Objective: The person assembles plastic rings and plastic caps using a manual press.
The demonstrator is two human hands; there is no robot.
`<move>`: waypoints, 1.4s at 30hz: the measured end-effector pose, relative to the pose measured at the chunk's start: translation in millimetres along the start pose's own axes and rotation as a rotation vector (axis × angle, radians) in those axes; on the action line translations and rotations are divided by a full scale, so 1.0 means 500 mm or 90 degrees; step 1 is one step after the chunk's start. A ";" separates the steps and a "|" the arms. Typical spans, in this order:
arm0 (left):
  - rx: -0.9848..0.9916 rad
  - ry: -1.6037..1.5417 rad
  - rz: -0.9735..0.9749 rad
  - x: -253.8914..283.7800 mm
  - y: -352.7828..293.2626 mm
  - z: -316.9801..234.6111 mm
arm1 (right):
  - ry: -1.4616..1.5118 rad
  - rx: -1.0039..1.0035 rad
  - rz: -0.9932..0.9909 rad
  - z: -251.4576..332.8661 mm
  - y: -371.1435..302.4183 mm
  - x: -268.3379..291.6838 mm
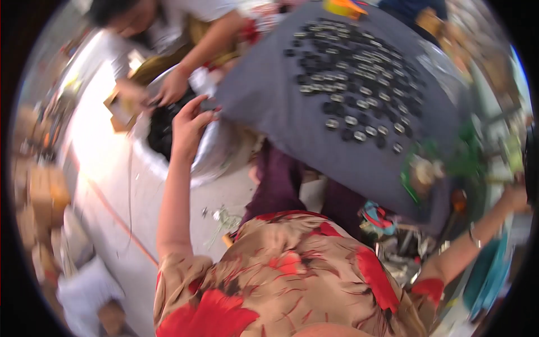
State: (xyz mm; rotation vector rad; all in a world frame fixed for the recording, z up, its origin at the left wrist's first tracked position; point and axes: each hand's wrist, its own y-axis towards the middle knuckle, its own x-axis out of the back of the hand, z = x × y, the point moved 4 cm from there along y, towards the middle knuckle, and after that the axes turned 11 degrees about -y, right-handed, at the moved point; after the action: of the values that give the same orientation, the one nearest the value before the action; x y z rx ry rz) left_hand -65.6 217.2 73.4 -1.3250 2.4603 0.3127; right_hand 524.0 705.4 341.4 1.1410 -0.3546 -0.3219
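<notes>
My left hand (190, 126) is raised over the rim of a white bag (210, 160), between that bag and the grey table. A small dark grey piece (209, 105) shows between its thumb and forefinger; blur hides its exact kind. Many small round black pieces (362, 78), several with pale metallic centres, lie spread over the grey cloth-covered table (264, 90). My right hand (515, 199) reaches far out to the right, beside a dark upright object (530, 163) at the picture's rim. Its fingers are cut off there, so its grip does not show.
Across the bag, a co-worker's hands (171, 87) reach over the dark contents (161, 132). An orange-yellow item (345, 8) sits at the table's far edge; a green-edged tray or bag (418, 174) lies at its right corner. Cardboard boxes (48, 188) and white sacks (90, 292) stand left.
</notes>
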 end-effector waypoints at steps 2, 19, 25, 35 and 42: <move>0.004 0.001 0.058 -0.091 -0.006 0.010 | -0.197 0.040 0.081 0.003 -0.005 -0.012; -0.040 0.079 0.509 -0.868 -0.145 0.387 | 0.283 -0.276 -0.132 0.184 -0.067 -0.104; -0.059 0.100 0.462 -0.877 -0.154 0.382 | 0.319 -0.276 -0.141 0.175 -0.069 -0.096; -0.087 0.030 0.506 -0.864 -0.158 0.406 | 1.152 -0.604 0.165 0.146 -0.071 -0.122; -0.154 0.061 0.479 -0.854 -0.156 0.414 | 0.350 -0.271 -0.119 0.182 -0.068 -0.112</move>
State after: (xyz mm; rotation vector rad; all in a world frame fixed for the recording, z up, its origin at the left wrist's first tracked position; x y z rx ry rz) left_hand 256.7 572.8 44.1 -0.4244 2.9880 0.7511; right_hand 432.0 641.4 338.1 0.7990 0.2980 -0.2202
